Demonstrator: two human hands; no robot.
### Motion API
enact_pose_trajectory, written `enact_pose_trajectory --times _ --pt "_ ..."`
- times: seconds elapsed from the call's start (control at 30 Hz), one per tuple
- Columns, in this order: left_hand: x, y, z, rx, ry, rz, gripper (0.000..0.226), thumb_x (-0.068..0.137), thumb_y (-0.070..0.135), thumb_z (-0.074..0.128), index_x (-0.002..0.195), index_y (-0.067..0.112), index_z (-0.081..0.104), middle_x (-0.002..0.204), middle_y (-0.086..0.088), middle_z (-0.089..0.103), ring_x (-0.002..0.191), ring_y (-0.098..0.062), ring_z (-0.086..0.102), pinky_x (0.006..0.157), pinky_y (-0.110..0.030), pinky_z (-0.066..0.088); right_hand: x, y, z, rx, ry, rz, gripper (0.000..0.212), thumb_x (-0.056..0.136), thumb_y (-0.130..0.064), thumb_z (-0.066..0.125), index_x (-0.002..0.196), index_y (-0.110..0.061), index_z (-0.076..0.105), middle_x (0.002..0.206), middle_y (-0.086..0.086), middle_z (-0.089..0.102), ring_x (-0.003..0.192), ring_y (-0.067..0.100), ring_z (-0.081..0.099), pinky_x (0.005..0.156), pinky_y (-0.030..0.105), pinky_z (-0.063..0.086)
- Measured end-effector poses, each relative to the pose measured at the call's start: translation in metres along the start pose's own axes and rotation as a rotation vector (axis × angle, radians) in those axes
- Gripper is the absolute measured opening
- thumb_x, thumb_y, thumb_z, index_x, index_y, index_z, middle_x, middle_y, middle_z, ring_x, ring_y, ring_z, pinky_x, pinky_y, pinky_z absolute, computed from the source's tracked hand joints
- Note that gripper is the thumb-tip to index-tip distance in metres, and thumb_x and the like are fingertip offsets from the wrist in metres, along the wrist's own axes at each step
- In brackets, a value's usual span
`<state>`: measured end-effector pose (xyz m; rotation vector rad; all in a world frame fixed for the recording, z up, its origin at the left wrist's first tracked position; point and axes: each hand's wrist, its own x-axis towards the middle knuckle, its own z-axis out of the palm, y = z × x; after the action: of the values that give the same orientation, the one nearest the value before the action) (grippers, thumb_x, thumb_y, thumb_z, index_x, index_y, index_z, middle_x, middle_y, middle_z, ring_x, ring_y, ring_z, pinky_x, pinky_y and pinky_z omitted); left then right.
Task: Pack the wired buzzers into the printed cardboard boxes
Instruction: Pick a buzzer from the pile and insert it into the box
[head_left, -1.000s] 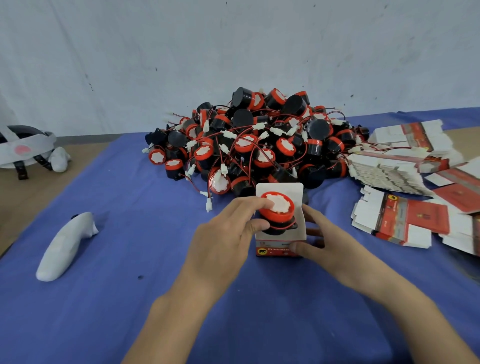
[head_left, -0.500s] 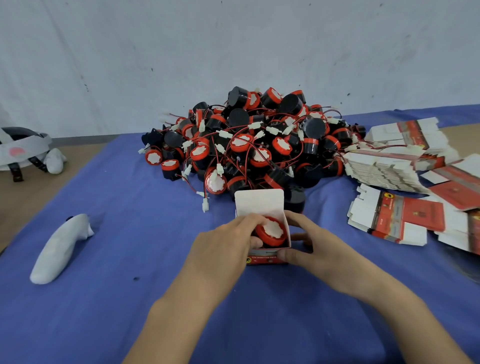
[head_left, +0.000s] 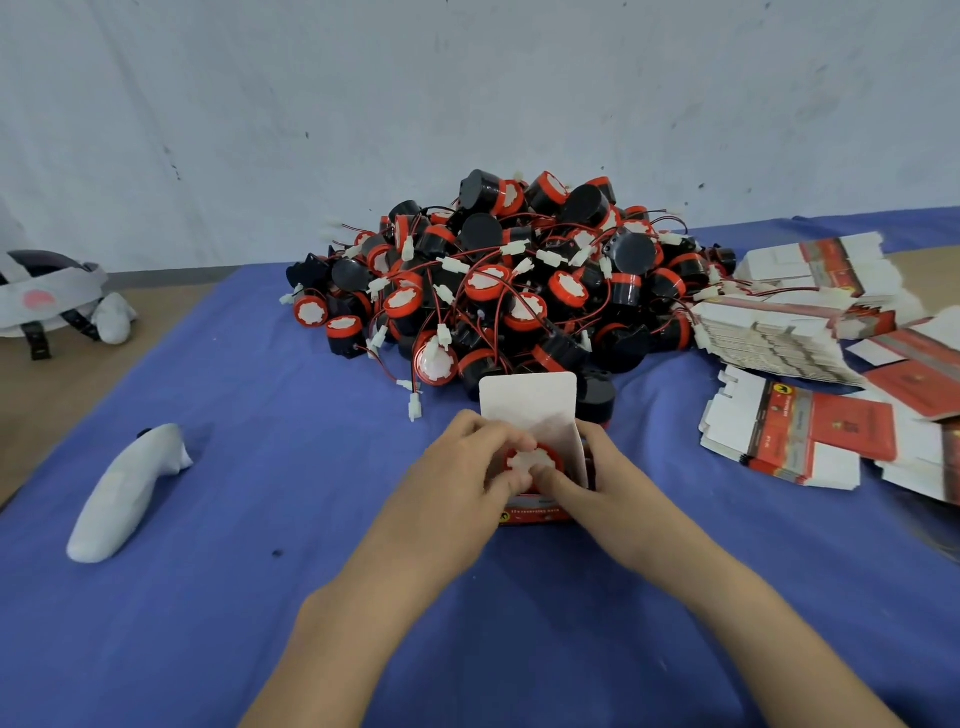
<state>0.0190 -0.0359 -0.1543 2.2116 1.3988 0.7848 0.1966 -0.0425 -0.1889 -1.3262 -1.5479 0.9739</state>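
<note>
A small printed cardboard box (head_left: 527, 400) stands upright on the blue cloth, its white lid flap raised. A red-capped black buzzer (head_left: 533, 459) sits in the box mouth, only its cap showing. My left hand (head_left: 462, 483) curls its fingertips over the buzzer's left edge. My right hand (head_left: 597, 483) grips the box from the right, with its thumb lying on the buzzer cap. Right behind the box rises a big pile of wired buzzers (head_left: 509, 280) with red wires and white plugs.
Flat unfolded boxes (head_left: 800, 436) lie in stacks at the right, with more stacks (head_left: 769, 332) behind them. A white controller (head_left: 124, 493) lies on the blue cloth (head_left: 260, 571) at the left. A headset (head_left: 47, 296) rests on the bare table at far left.
The buzzer has gone down from above the box mouth into the box. My right thumb has moved from the box side onto the buzzer cap.
</note>
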Motion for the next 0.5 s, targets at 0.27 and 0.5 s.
enact_pose_trajectory --times 0.27,0.5 --pt "-0.003 0.016 -0.018 -1.018 0.073 -0.174 0.021 0.095 0.011 0.064 0.115 0.015 0.067 0.100 -0.007 0.077 0.087 -0.019 0.075 0.077 -0.023 0.059 -0.001 -0.002 0.000 0.036 0.007 0.001 0.023 0.097 -0.031 0.064 0.105 -0.047 0.049 0.097 -0.042 0.062 0.093 -0.020 0.059 0.070 0.000 0.043" --pt "-0.006 0.019 -0.001 -0.609 0.144 -0.047 0.014 0.101 0.029 0.058 0.109 0.039 0.063 0.086 0.011 0.072 0.067 -0.004 0.062 0.063 -0.019 0.053 -0.004 -0.007 0.002 0.050 0.035 0.004 0.023 0.097 -0.034 0.065 0.107 -0.048 0.050 0.100 -0.025 0.068 0.093 -0.017 0.060 0.070 0.001 0.044"
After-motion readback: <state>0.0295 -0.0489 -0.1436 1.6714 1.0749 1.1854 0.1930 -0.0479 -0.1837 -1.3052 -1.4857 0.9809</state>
